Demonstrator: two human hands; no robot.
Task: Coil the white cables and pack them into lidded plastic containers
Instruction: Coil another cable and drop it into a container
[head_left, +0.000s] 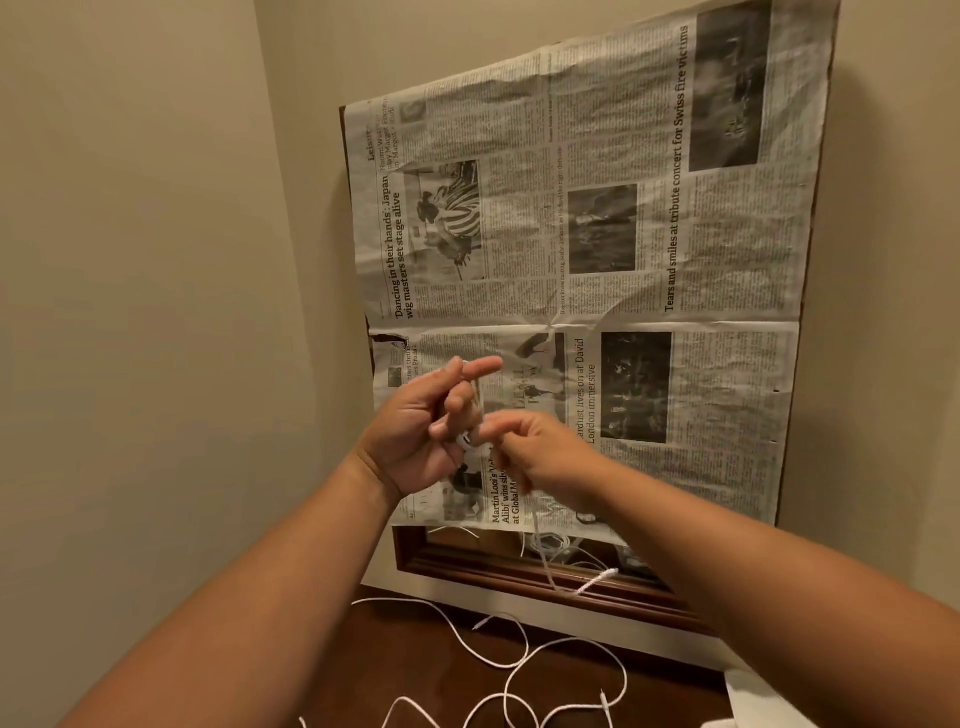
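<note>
Through the head camera we looked down our two bare forearms at a corner where a plain wall (156, 260) met a newspaper (597, 249) spread over a framed panel. Only the dark wooden frame (519, 574) showed, below the paper's lower edge.

Our left hand (426, 426) was raised in front of the paper's lower left part. Its index finger pointed out straight to the right, and the other fingers curled inward round turns of the white cable (597, 581). Our right hand (545, 452) sat just beside it, nearly touching. Its fingertips were closed narrow, pinching the same cable where it left the left hand. Motion blur hid how many turns lay on the left fingers.

From the right hand the cable dropped past the paper's bottom edge and across the frame, with a blurred bright stretch in front of the frame's lower rail. Lower down, loose loops (511, 662) of white cable lay sprawled on the dark tabletop (415, 639), reaching to the picture's bottom edge.

The hands worked in the air well above the tabletop, close to the paper and apart from the wall on the left. A pale shape (753, 696) sat at the table's right edge; we could not tell what it was.
</note>
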